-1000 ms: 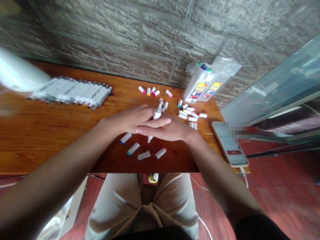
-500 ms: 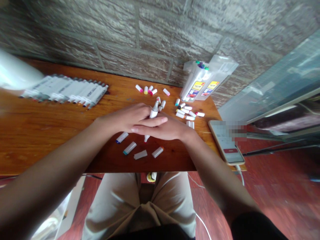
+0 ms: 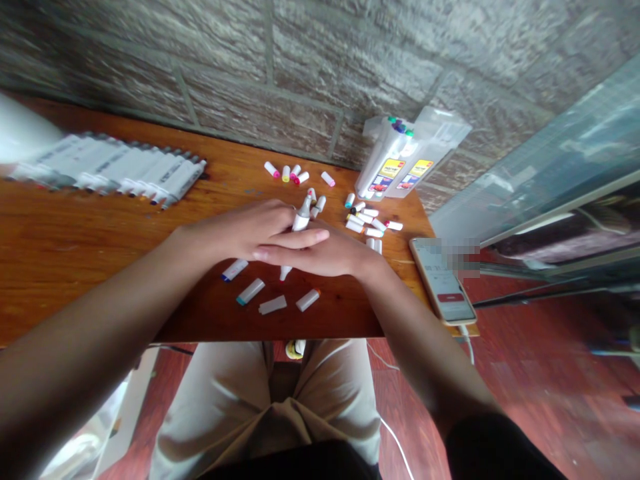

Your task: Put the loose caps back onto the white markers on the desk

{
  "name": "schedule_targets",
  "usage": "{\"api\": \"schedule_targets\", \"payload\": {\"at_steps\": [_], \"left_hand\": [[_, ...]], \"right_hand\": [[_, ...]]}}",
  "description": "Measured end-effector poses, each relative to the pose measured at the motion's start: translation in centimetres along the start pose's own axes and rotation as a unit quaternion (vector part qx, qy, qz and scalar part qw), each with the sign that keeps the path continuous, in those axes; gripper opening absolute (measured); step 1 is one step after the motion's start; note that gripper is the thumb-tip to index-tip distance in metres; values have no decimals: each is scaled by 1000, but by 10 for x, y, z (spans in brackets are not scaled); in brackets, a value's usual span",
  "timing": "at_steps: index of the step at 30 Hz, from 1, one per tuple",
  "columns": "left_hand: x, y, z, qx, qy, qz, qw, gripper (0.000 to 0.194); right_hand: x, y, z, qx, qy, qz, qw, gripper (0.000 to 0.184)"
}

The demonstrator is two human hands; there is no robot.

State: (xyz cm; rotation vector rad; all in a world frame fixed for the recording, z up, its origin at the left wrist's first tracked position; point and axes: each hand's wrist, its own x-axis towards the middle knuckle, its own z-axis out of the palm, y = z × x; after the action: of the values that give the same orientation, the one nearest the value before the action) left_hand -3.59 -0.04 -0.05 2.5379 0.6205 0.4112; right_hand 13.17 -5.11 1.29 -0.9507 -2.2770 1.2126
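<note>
My left hand (image 3: 265, 227) and my right hand (image 3: 333, 255) overlap above the table, thumbs crossing, with most fingers hidden beneath. Both are closed around one white marker (image 3: 301, 222), which slants between them. Its grey upper end shows a reddish nib, and a reddish tip points down below the hands; neither end wears a cap. Nearest on the table's front side lie loose marker caps: a blue-ended one (image 3: 235, 270), a teal-ended one (image 3: 251, 292), a plain white one (image 3: 273, 305) and an orange-ended one (image 3: 308, 300). Just behind the hands are grey-white caps (image 3: 321, 203).
Left lies a row of white markers (image 3: 115, 167), beside a white rounded object (image 3: 25, 130). Pink and yellow caps (image 3: 295, 173) sit near the stone wall. A clear case (image 3: 383, 167) with several markers stands behind more caps (image 3: 367, 219). A phone (image 3: 443, 280) rests at the right edge.
The whole view has shifted slightly, so everything appears a little further left and higher. My hands keep the same clasp on the marker.
</note>
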Motion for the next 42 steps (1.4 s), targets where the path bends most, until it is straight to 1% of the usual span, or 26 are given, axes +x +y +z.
{"api": "schedule_targets", "payload": {"at_steps": [3,6,9,13,18,26,31,36,39,42], "left_hand": [[-2,1,-1,0,-21,3,1000,55],[-3,3,-2,9,-25,11,1000,56],[-4,2,-3,17,-22,12,1000,57],[-3,0,-1,18,-13,1,1000,57],[-2,1,-1,20,-1,-2,1000,57],[0,0,-2,8,-1,1,1000,56],[0,0,-2,18,-5,2,1000,54],[1,-1,-1,16,-5,0,1000,52],[1,-2,-1,11,-2,6,1000,53],[0,-1,-2,7,-2,2,1000,53]], "right_hand": [[-1,-1,0,-3,-6,-9,1000,45],[-2,-3,1,-9,-6,-3,1000,45],[-2,-2,2,0,-4,8,1000,43],[0,2,2,1,-5,11,1000,48],[2,4,2,-9,15,17,1000,43],[4,8,4,12,20,9,1000,42],[3,8,4,7,16,19,1000,44],[3,7,3,11,20,5,1000,44],[4,7,3,10,17,9,1000,42],[4,7,3,6,15,9,1000,44]]}}
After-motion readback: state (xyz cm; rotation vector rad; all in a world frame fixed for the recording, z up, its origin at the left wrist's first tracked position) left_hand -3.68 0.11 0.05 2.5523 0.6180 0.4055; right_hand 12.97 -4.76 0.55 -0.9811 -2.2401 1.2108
